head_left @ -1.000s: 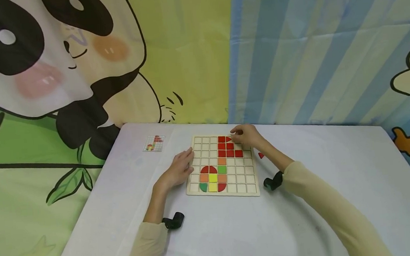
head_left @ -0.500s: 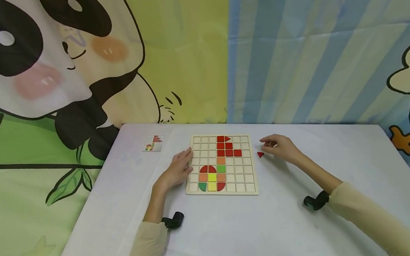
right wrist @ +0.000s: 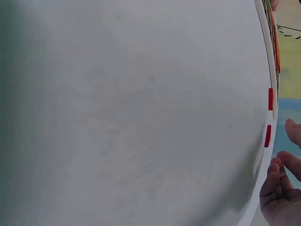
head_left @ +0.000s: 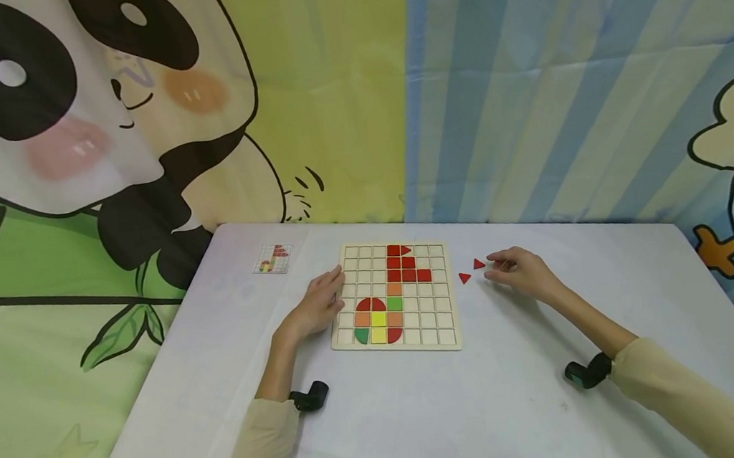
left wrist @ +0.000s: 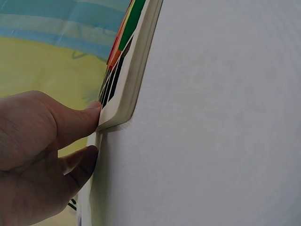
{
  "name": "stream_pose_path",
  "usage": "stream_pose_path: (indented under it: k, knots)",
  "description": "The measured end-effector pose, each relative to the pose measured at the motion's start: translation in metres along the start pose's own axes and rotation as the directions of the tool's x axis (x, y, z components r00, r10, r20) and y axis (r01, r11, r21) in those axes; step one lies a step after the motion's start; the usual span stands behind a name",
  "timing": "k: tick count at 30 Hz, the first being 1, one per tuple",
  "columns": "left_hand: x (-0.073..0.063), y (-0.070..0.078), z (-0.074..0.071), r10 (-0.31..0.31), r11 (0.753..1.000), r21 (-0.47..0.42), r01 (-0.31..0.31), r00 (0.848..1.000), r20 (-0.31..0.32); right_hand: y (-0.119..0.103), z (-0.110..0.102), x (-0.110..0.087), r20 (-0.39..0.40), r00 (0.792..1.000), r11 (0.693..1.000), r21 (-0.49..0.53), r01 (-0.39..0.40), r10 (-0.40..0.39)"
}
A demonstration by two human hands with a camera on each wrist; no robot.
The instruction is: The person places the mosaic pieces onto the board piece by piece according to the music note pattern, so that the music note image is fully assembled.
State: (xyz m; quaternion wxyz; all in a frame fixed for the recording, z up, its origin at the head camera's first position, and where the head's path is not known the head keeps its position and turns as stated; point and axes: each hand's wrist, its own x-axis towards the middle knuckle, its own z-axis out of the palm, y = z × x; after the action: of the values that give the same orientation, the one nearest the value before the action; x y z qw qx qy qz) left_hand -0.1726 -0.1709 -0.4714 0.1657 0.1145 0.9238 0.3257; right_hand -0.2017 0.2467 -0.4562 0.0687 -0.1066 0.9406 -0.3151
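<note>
A square wooden grid board [head_left: 440, 332] lies on the table, with red, orange, yellow and green pieces in some cells. At its top, a red triangle [head_left: 405, 250] sits right of a red square [head_left: 394, 250]. My left hand [head_left: 311, 307] rests against the board's left edge, the thumb touching the rim near a corner in the left wrist view. Right of the board lie two loose red triangles, one nearer the board [head_left: 464, 277] and one farther right [head_left: 478, 264]. Just beside the farther one is my right hand [head_left: 526, 274], fingers loosely bent, thumb apart, nothing between them.
A small pattern card [head_left: 273, 259] with a coloured grid picture lies left of the board. White cloth covers the table [head_left: 421, 419]. Behind the table's far edge hangs a printed curtain [head_left: 331, 102] with a panda.
My right hand has gone from the board's top right to the table on the right. A second loose red triangle now shows there. My left hand has stayed at the board's edge.
</note>
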Motion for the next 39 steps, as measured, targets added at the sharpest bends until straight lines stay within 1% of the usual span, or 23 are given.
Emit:
stream_pose_path:
  k: [3,8,11,16,22,25,29,31,33,35,37,39]
  knots:
    - [0.000,0.000,0.000,0.001,1.000,0.005,-0.001,1.000,-0.002,0.002,0.005,0.009,-0.019,1.000,1.000,-0.020,0.014,-0.015]
    - [0.001,0.000,0.001,0.002,1.000,0.018,-0.002,1.000,0.010,0.006,0.013,0.018,-0.020,0.998,0.997,-0.058,0.057,-0.058]
    - [0.001,0.000,0.001,0.001,1.000,0.020,-0.001,1.000,0.009,0.006,0.015,0.019,-0.029,0.997,0.995,-0.072,0.070,-0.072]
    - [0.001,0.000,0.001,-0.004,1.000,0.010,0.004,1.000,0.002,0.005,0.018,0.020,-0.047,0.997,0.995,-0.083,0.064,-0.068]
    - [0.000,0.000,0.000,-0.005,1.000,0.000,0.005,1.000,0.001,0.005,0.019,0.023,-0.052,0.995,0.994,-0.063,0.085,-0.088]
    - [0.000,0.000,-0.001,-0.006,1.000,-0.002,0.006,1.000,0.001,0.000,0.017,0.022,-0.059,0.994,0.996,-0.029,0.085,-0.087]
    - [-0.001,0.001,-0.001,-0.010,1.000,-0.004,0.010,1.000,0.004,-0.011,0.015,0.019,-0.083,0.988,0.991,0.030,0.132,-0.129]
    - [-0.001,0.001,-0.002,-0.011,1.000,0.000,0.011,1.000,0.005,-0.016,0.015,0.017,-0.089,0.984,0.984,0.076,0.158,-0.152]
    - [-0.001,0.001,-0.002,-0.014,1.000,0.010,0.014,1.000,0.008,-0.021,0.017,0.016,-0.093,0.984,0.978,0.129,0.166,-0.155]
    - [0.000,0.001,-0.002,-0.011,1.000,0.022,0.011,1.000,0.011,-0.024,0.019,0.016,-0.090,0.987,0.970,0.193,0.145,-0.130]
    - [0.000,0.001,-0.002,-0.014,0.999,0.031,0.014,1.000,0.015,-0.025,0.020,0.015,-0.080,0.993,0.958,0.265,0.105,-0.086]
    - [0.001,0.000,-0.001,-0.010,0.999,0.031,0.010,1.000,0.017,-0.026,0.022,0.015,-0.061,0.997,0.936,0.348,0.055,-0.036]
